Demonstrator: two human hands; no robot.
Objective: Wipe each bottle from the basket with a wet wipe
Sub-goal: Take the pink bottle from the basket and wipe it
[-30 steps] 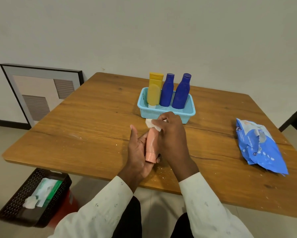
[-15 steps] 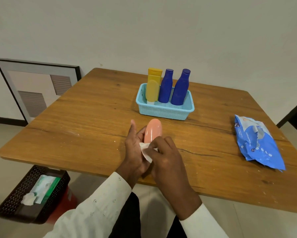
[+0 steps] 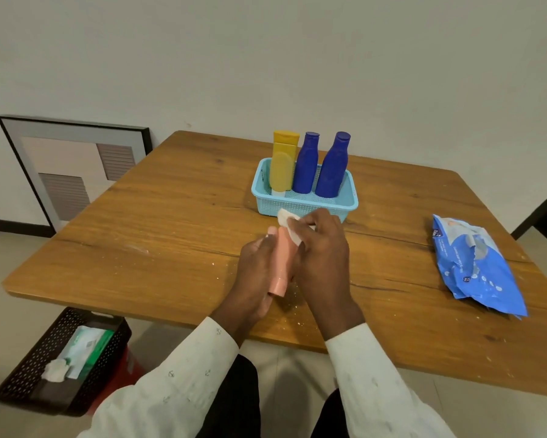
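Observation:
My left hand [image 3: 255, 273] holds a pink bottle [image 3: 282, 263] over the table, cap end toward me. My right hand [image 3: 321, 254] presses a white wet wipe [image 3: 289, 227] against the bottle's far end. Behind my hands sits a light blue basket [image 3: 303, 207]. In it stand a yellow bottle [image 3: 283, 161] and two dark blue bottles [image 3: 306, 162] [image 3: 333, 165], all upright.
A blue wet wipe pack [image 3: 474, 267] lies on the wooden table [image 3: 158, 235] at the right. On the floor at the left is a black basket [image 3: 38, 368] with a green pack and a used wipe. A framed picture [image 3: 73, 165] leans against the wall.
My right hand slid the wipe from the near end of the pink bottle up to its far end. The bottle tilted back down in my left hand.

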